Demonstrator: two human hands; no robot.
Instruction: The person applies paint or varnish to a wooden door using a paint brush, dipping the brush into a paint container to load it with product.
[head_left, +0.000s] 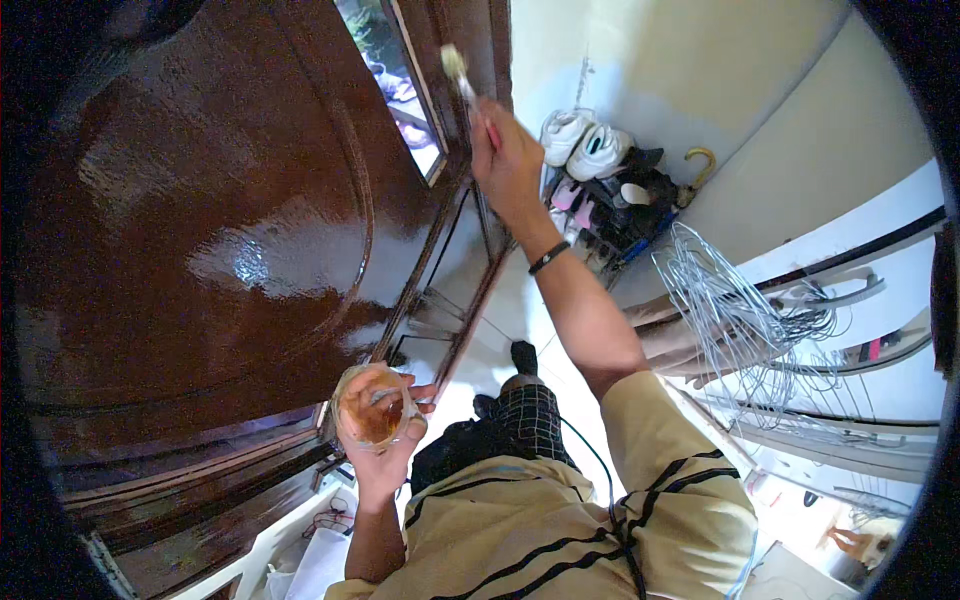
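Note:
My right hand (506, 154) grips a paintbrush by its handle, raised near the frame of a glossy dark brown wooden door (225, 187). The pale bristles of the paintbrush (454, 63) point up and away from me, beside the door's narrow glass pane (397, 90); whether they touch the wood I cannot tell. Lower down, my left hand (390, 457) holds a clear plastic cup (373, 409) with some amber liquid in it, close to the door's lower part. Bright reflections lie on the door's wet-looking surface.
White shoes (596, 150) sit on top of a crowded shoe rack by the wall. A tangle of wire hangers (720, 300) hangs at the right, beside white shelving. A hooked yellow handle (702, 165) leans by the rack. Cords and white items lie at the lower left.

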